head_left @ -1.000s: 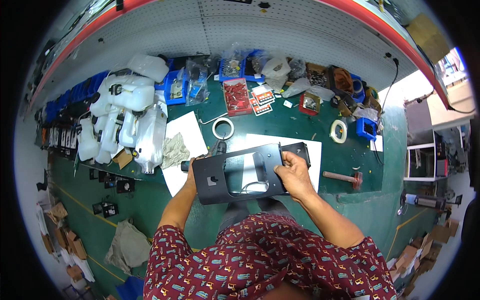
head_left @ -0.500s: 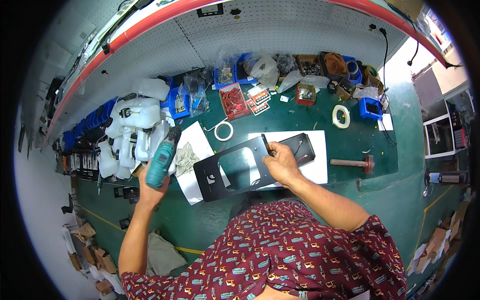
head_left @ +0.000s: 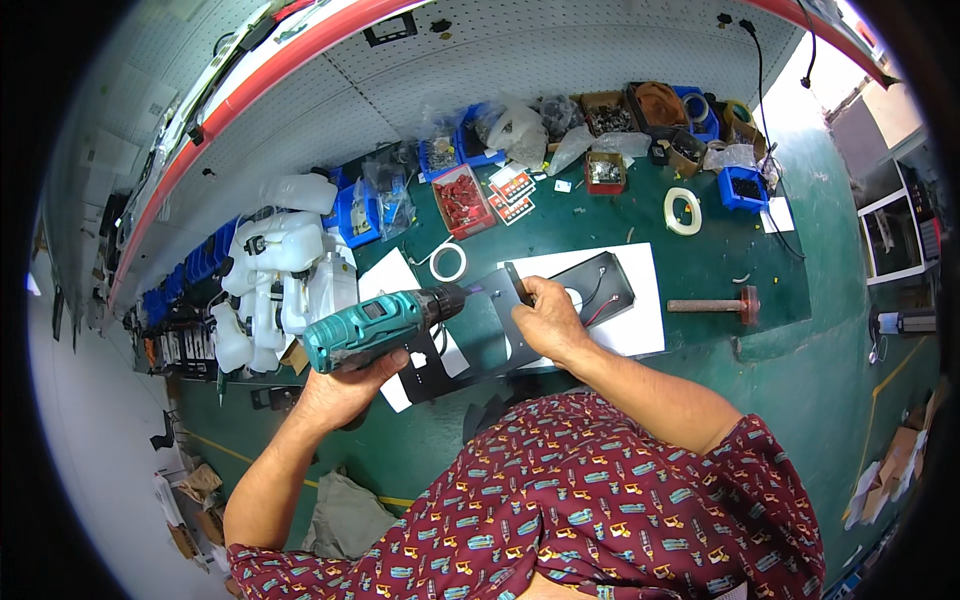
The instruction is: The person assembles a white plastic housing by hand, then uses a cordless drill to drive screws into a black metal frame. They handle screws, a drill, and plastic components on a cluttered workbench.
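Note:
A teal cordless drill point(head_left: 375, 328) lies across the view in my left hand point(head_left: 345, 398), whose fingers are wrapped round its grip, partly hidden behind the tool. Its chuck points right, with the bit close to the far right end of a black metal panel point(head_left: 428, 384); whether the bit touches it I cannot tell. The panel has a large cut-out and is partly covered by the drill. My right hand point(head_left: 552, 322) pinches the panel's right end. Just beyond that hand, a black shallow housing point(head_left: 618, 275) with a red and a black wire rests on a white sheet point(head_left: 645, 338).
White plastic tanks point(head_left: 285, 245) crowd the bench's left side. A mallet point(head_left: 715, 305) and a cream-coloured ring point(head_left: 683, 211) lie to the right. A white tape roll point(head_left: 448, 262) lies beyond the panel. Along the back stand a red parts bin point(head_left: 462, 203) and several other bins.
My left hand has swung the drill from upright at the left to pointing right, bringing its bit over to the panel's right end. My right hand still grips the panel.

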A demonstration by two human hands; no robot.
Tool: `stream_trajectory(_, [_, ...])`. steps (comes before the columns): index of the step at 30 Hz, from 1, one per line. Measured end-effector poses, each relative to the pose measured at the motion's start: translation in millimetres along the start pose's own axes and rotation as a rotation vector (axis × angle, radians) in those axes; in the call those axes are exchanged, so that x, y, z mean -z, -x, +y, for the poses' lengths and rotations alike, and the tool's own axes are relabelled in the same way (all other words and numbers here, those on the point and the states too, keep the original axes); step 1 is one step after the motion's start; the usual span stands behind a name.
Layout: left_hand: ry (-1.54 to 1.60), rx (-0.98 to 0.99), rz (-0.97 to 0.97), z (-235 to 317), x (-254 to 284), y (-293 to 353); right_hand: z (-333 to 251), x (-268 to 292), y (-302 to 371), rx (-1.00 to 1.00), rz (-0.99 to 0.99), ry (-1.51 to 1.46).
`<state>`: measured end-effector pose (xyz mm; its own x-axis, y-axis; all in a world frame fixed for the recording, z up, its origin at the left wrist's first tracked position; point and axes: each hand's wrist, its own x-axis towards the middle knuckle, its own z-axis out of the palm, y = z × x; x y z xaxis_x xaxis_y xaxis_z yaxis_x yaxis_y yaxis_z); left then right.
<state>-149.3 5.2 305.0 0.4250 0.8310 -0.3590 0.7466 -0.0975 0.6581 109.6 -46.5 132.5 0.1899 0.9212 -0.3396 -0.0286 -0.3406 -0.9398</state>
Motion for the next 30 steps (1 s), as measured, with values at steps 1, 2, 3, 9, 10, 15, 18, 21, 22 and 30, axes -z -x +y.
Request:
stream_trajectory(1, [0.029,0.006,-0.003,-0.5,-1.6,-0.7,1.7,-0.3,-0.6,0.017,0.004,-0.002])
stream_trajectory(2, [0.023,-0.007,-0.018,-0.4,-2.5,-2.3,2.9,-0.2,-0.7,0.038,0.021,0.005])
stream_trajectory(3, [0.02,-0.017,-0.03,-0.6,-3.8,-2.8,2.1,0.1,0.0,0.058,0.034,0.014])
stream_trajectory(9, [0.019,-0.031,-0.048,-8.9,-10.0,-6.5,0.0,-1.8,0.3,0.057,0.046,0.009])
stream_trajectory(10, [0.028,-0.03,-0.048,-8.4,-10.7,-7.3,0.2,-1.8,0.0,0.061,0.049,0.007])
stream_trajectory(15, [0.088,-0.074,-0.052,-13.3,-14.7,-9.9,-3.6,0.8,-0.3,-0.031,-0.013,0.032])
stream_trajectory(18, [0.079,-0.082,-0.043,-14.2,-16.0,-10.7,-3.6,1.1,-0.1,-0.031,-0.017,0.034])
stream_trajectory(21, [0.043,-0.053,-0.046,-12.8,-15.3,-12.1,-3.4,1.8,0.7,0.021,-0.01,0.048])
stream_trajectory(22, [0.032,-0.039,-0.048,-12.3,-14.9,-12.4,-3.0,1.9,1.0,0.047,-0.007,0.054])
stream_trajectory(30, [-0.024,-0.123,-0.092,7.6,-5.2,-19.7,-0.2,0.2,0.4,0.066,0.017,0.024])
